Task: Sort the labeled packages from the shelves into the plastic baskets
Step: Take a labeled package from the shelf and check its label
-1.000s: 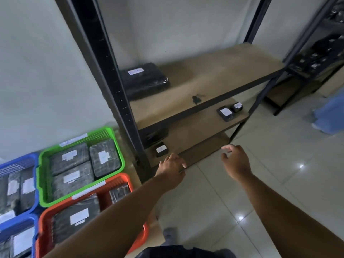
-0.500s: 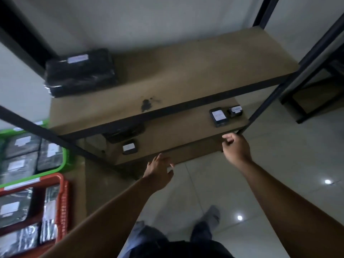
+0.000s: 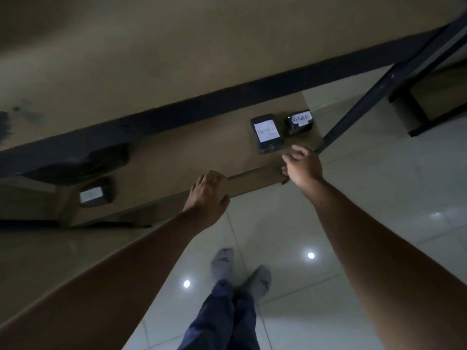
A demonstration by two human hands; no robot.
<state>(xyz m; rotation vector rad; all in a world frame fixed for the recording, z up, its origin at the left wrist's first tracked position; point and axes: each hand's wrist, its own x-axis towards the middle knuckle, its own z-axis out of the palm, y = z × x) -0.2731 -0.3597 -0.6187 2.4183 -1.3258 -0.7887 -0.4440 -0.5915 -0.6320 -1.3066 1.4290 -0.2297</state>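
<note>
A: Obs., nearest first. Left hand (image 3: 209, 195) is at the front edge of the lower shelf (image 3: 192, 157). Fingers loosely curled, holding nothing. Contact with the edge is not resolvable.

B: Right hand?

A: Right hand (image 3: 303, 166) is further along the same edge, toward the shelf's right end. Fingers relaxed, slightly spread, empty.

B: Target relative to it?

A: White-labelled package (image 3: 266, 132) lies flat just beyond the right fingertips, slightly to their left and apart from them. Its long axis runs front to back across the shelf, so the short near end faces the hand. RETURN package (image 3: 300, 123) sits just beside it, deeper and to the right, near the corner post (image 3: 366, 97).

B: Left-side option?

A: Small package (image 3: 93, 195) lies well to the left of the left hand. Judgement: the right hand is nearer its target. A short forward reach, then a grip across the narrow width.
</note>
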